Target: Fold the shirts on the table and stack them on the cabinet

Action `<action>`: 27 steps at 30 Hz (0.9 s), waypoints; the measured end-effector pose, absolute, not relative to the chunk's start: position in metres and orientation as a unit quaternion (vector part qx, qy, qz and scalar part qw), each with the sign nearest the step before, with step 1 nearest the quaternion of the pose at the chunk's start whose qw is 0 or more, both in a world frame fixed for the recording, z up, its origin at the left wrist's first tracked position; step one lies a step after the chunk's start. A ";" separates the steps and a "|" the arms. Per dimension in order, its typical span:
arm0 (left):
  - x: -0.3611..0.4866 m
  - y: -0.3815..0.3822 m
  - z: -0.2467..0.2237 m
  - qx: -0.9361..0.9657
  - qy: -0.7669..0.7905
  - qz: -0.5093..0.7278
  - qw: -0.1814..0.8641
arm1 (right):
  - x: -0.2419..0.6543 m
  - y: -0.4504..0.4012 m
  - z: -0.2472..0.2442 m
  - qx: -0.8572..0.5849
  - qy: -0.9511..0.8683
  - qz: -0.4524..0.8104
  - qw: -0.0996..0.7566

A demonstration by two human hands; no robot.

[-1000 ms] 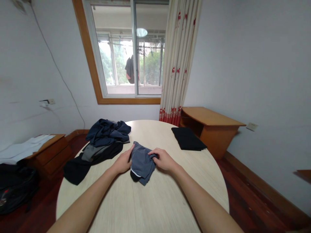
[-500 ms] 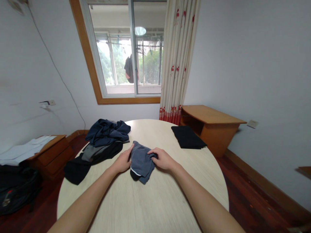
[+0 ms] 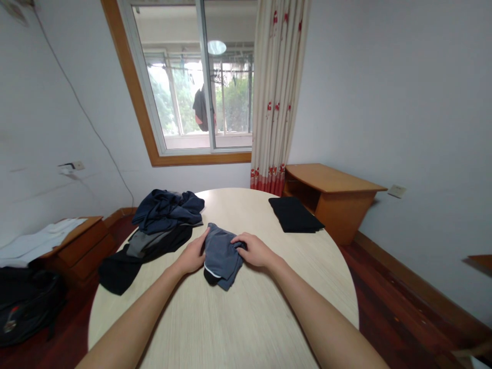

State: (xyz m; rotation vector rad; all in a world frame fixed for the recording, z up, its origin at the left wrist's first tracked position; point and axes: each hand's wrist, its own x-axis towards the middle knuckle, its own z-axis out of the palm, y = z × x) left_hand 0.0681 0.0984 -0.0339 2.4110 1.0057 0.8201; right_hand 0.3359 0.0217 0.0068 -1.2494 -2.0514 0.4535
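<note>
A small folded grey cloth (image 3: 222,256) with a white-edged black part at its lower left lies on the round pale table (image 3: 215,328). My left hand (image 3: 192,254) is against its left edge, thumb along the side. At the right edge, my right hand (image 3: 253,249) has its fingers closed on the cloth. A loose heap of dark blue clothing (image 3: 167,210) lies at the back left of the table, with grey and black garments (image 3: 154,242) in front of it. A flat folded black garment (image 3: 295,214) lies at the back right.
Beyond the table's right back edge stands a wooden desk (image 3: 334,179), beside a long patterned curtain (image 3: 274,102). On the left are a low wooden cabinet (image 3: 86,246) with papers on top and a black bag (image 3: 26,302) on the floor.
The whole view has shifted slightly, so things sit a little farther left. Both hands keep their places at the grey cloth, which looks unchanged.
</note>
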 end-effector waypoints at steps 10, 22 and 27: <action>0.067 0.100 -0.035 0.865 0.354 0.294 0.201 | 0.337 0.022 0.006 -0.480 -0.792 0.173 0.336; 0.067 0.099 -0.032 0.865 0.363 0.283 0.202 | 0.337 0.023 0.005 -0.477 -0.796 0.173 0.331; 0.066 0.101 -0.033 0.864 0.359 0.288 0.203 | 0.337 0.024 0.005 -0.480 -0.796 0.171 0.328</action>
